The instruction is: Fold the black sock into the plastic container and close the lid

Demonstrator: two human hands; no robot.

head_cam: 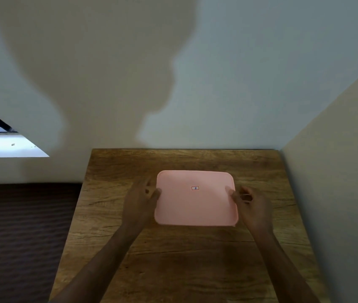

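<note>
Dark ribbed fabric (pixel 20 232) lies at your far left, beside the wooden bench (pixel 184 259), and above it a window sill (pixel 5 147) shows pale against the wall (pixel 261 62). Your shadow falls broad across that wall.

Moving onto the bench, your left hand (pixel 139 204) rests at the left edge of the pink lid (pixel 195 204), thumb lying on the lid's top near the rim and the fingers curled down along the side. Its grip looks closed on the lid's left edge, though the fingers are blurred.

The lid sits flat over the plastic container, covering it wholly, so you cannot see the container's walls or the black sock from this view. A small red-bordered sticker (pixel 195 188) sits near the lid's middle.

On the right, your right hand (pixel 252 206) mirrors the left: its thumb presses on the lid's top by the right rim and its fingers wrap down beside that edge, so this grip too is closed on the lid. Bare wood lies between your forearms.
</note>
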